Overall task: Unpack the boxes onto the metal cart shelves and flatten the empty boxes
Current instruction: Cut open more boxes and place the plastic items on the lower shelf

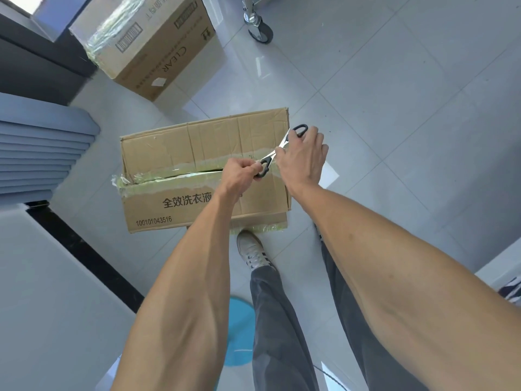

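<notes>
Gripping black-handled steel scissors (277, 149) | left hand (239, 176), right hand (303, 158) curled round handles | creased, taped cardboard box (203, 170)

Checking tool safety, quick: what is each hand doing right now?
Left hand: grips one black handle loop of the opened scissors above the taped box.
Right hand: grips the other handle loop.

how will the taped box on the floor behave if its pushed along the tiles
The box probably slides rather than tips: it sits low and wide on glossy floor tiles. Its creased cardboard and half-cut tape suggest the top would give under pressure. Its weight can't be judged.
</notes>
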